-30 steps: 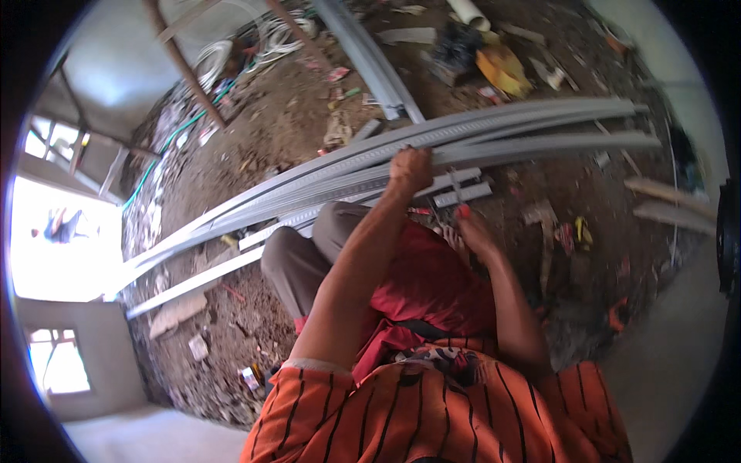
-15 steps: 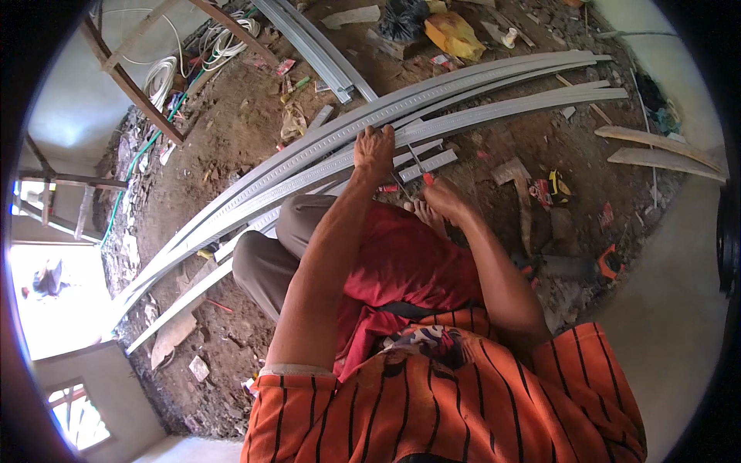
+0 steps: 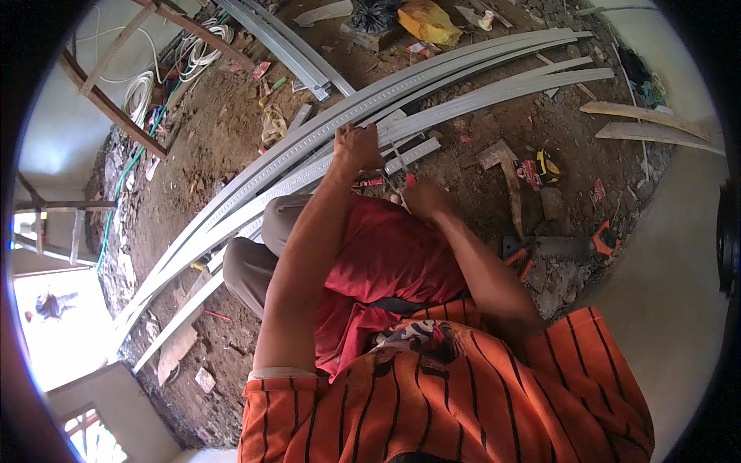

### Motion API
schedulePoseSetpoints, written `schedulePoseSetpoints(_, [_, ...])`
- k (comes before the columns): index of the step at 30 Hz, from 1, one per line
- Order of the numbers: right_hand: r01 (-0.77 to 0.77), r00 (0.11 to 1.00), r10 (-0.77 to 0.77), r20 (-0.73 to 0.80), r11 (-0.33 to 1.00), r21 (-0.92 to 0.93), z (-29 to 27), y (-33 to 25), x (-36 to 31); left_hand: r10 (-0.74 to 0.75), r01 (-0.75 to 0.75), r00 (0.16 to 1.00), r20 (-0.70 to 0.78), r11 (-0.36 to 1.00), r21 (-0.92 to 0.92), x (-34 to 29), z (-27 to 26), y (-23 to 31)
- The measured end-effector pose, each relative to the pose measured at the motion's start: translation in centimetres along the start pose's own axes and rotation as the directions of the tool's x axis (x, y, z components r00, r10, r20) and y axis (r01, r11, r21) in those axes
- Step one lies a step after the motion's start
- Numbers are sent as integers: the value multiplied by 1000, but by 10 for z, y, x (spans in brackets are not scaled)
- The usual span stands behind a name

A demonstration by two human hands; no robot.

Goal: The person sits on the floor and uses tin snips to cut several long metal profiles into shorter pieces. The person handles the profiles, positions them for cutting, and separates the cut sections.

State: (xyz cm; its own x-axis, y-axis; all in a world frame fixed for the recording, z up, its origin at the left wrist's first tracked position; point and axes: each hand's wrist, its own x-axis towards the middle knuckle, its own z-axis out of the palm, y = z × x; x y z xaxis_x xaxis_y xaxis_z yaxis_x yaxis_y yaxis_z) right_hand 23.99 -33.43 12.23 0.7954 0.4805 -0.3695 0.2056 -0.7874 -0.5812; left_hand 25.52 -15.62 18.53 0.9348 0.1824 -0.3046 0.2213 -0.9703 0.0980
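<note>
My left hand [image 3: 357,147] presses down on a long, pale grey metal profile [image 3: 440,114], its fingers curled over the edge. My right hand [image 3: 424,198] is closed round a red-handled tool [image 3: 410,180] just in front of my knees. A narrow metal bar of the tool reaches up across the profile beside my left hand; most of the handle is hidden in my fist, and its exact kind cannot be made out. A short piece of metal profile [image 3: 413,155] lies between my hands, on the near side of the long ones.
More long profiles [image 3: 324,127] curve across the dirt floor. To the right lie a hammer [image 3: 509,181], a yellow-and-black tape measure [image 3: 547,167] and a handsaw [image 3: 567,247]. Wooden planks [image 3: 644,116] rest by the right wall. Coiled white cable [image 3: 139,96] sits at the far left.
The view has shifted slightly, so the scene sits a little further left and higher. My left hand stays on the profile and my right hand keeps the tool across it.
</note>
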Motion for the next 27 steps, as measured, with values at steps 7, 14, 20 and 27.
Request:
schedulePoseSetpoints(7, [56,997,-53,62,997,-57,-12,3,-12,148,-146,989,-6,967,-209,65,-55,98])
schedulePoseSetpoints(14, [121,993,-119,-24,945,303,31,37,-7,144,-138,989,9,962,-235,88,2,111])
schedulePoseSetpoints(20, [75,997,-66,-43,960,271,15,35,-14,163,-147,986,44,956,-253,100,9,119])
schedulePoseSetpoints(27, [-153,988,148,42,915,373,-29,25,-28,148,-119,983,112,966,-229,120,9,147])
